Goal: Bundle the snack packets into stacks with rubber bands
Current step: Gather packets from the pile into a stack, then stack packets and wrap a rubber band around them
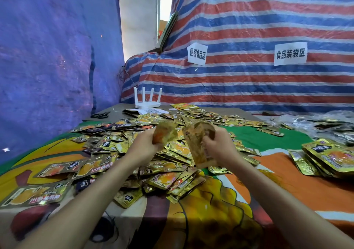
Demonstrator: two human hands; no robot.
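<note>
Left grip [146, 143] is curled round one packet [165, 134], lifted clear of the pile [153, 164]. Right grip [218, 146] is closed on a thin stack [198, 149] of packets held upright on edge, though motion blur hides how its fingers lie. The two hover just apart above the middle of the tabletop [287, 181], with the single packet turned towards the stack. I read this as gathering — one more packet to be added and squared up before any band goes on. Holding the stack on edge probably helps keep its sides level.

No rubber band shows on either grip, and I cannot pick one out on the cloth. Loose packets cover the tabletop's middle and left side. A heap [329, 158] of packets lies at the right edge — banded or not, I cannot tell. Scissors [99, 115] and a router [147, 99] sit near the far left corner.
</note>
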